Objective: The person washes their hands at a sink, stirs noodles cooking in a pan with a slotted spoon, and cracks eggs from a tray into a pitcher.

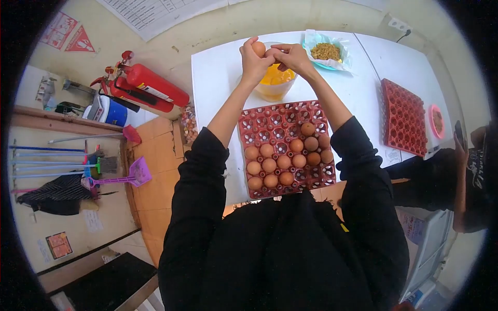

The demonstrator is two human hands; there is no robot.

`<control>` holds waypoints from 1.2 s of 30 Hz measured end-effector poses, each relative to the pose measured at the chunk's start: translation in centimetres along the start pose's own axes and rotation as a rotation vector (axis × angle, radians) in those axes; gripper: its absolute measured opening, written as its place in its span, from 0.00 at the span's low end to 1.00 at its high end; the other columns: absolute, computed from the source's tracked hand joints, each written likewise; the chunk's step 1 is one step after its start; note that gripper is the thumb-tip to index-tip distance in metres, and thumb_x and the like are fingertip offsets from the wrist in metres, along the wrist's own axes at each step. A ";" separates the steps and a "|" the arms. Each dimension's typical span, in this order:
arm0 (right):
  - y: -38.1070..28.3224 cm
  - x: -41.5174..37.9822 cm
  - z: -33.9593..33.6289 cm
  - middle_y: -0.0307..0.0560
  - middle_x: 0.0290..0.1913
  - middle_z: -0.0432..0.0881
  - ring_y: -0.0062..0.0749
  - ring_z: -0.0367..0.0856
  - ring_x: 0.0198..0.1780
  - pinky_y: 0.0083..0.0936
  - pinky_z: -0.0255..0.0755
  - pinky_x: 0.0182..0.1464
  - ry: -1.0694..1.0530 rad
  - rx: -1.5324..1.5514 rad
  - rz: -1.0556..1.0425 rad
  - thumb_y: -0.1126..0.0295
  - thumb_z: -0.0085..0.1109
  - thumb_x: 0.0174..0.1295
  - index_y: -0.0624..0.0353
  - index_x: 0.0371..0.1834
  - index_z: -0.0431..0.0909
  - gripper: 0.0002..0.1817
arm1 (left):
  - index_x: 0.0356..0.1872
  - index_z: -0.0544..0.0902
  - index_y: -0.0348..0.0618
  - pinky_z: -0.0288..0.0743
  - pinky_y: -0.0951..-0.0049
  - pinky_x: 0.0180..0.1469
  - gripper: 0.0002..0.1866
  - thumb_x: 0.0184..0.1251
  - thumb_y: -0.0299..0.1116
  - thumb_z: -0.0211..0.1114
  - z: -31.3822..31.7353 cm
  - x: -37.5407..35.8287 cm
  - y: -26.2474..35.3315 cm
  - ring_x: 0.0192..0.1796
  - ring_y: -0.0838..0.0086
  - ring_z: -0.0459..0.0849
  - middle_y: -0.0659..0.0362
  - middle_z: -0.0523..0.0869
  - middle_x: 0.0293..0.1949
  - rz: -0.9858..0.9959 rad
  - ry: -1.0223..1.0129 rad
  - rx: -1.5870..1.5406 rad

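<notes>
Above a clear bowl (pixel 273 92) of yellow, cracked egg contents, my left hand (pixel 254 59) holds a brown egg (pixel 259 49) in its curled fingers. My right hand (pixel 291 56) is beside it over the bowl's rim, its fingers bent and pressed together; what they hold, if anything, is too small to make out. Between my forearms lies a red egg tray (pixel 262 136) with several brown eggs in its near and right parts and bare cups at the far left.
A lined dish (pixel 326 52) of brown crumbly food stands at the back. Another red tray (pixel 402 116) and a pink dish (pixel 436 122) lie at the right, near a person in dark clothes (pixel 441 176). Fire extinguishers (pixel 155 85) stand at the left.
</notes>
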State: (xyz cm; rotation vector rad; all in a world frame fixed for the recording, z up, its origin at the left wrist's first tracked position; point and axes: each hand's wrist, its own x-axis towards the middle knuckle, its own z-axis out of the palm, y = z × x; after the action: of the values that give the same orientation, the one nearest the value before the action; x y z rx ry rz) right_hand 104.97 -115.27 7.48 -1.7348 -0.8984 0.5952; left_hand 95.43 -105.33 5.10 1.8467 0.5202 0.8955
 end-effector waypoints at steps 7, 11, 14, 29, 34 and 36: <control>0.7 0.4 -0.8 0.47 0.26 0.80 0.25 0.79 0.24 0.19 0.74 0.29 -0.141 -0.072 -0.088 0.66 0.55 0.44 0.60 0.48 0.74 0.24 | 0.53 0.60 0.36 0.67 0.72 0.51 0.36 0.38 0.30 0.66 -1.5 -0.2 0.8 0.50 0.62 0.68 0.49 0.61 0.48 0.068 -0.004 0.106; 0.4 -0.4 -1.6 0.48 0.33 0.78 0.32 0.78 0.34 0.25 0.73 0.35 -0.102 -0.431 -0.426 0.76 0.52 0.41 0.55 0.50 0.72 0.25 | 0.53 0.61 0.39 0.68 0.70 0.50 0.34 0.40 0.26 0.65 -2.1 -0.3 1.3 0.52 0.62 0.67 0.50 0.62 0.48 0.248 -0.046 0.149; 0.1 -0.7 -1.4 0.50 0.40 0.76 0.39 0.75 0.39 0.31 0.71 0.39 0.038 -0.684 -0.710 0.79 0.51 0.41 0.55 0.49 0.70 0.25 | 0.52 0.62 0.43 0.71 0.69 0.47 0.32 0.39 0.23 0.62 -2.4 -0.7 2.7 0.50 0.59 0.69 0.51 0.61 0.48 0.401 -0.179 0.152; -7.5 -3.4 11.6 0.49 0.44 0.75 0.30 0.78 0.36 0.22 0.73 0.43 -0.718 0.435 0.106 0.66 0.59 0.50 0.65 0.48 0.68 0.22 | 0.53 0.61 0.44 0.72 0.74 0.37 0.29 0.50 0.29 0.65 -19.6 -7.4 4.2 0.38 0.70 0.74 0.56 0.71 0.38 0.069 0.210 -0.160; -6.9 0.0 27.3 0.43 0.39 0.76 0.27 0.76 0.39 0.22 0.73 0.43 -0.901 0.514 0.271 0.66 0.53 0.55 0.62 0.48 0.68 0.19 | 0.51 0.62 0.39 0.70 0.74 0.39 0.26 0.50 0.23 0.61 -36.4 -17.7 4.8 0.35 0.69 0.74 0.55 0.70 0.37 0.050 0.439 -0.662; -2.6 5.1 33.5 0.42 0.39 0.75 0.25 0.75 0.41 0.27 0.72 0.46 -0.899 0.435 0.220 0.65 0.51 0.55 0.60 0.49 0.67 0.19 | 0.53 0.62 0.41 0.70 0.70 0.43 0.27 0.50 0.25 0.62 -42.4 -23.4 4.6 0.40 0.67 0.74 0.55 0.71 0.39 -0.033 0.602 -0.574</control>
State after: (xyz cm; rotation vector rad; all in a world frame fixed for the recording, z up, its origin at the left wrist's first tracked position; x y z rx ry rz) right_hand 82.06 -91.66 -0.97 -1.1419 -1.0631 1.6588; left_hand 47.74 -98.47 11.58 1.0361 0.5756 1.4155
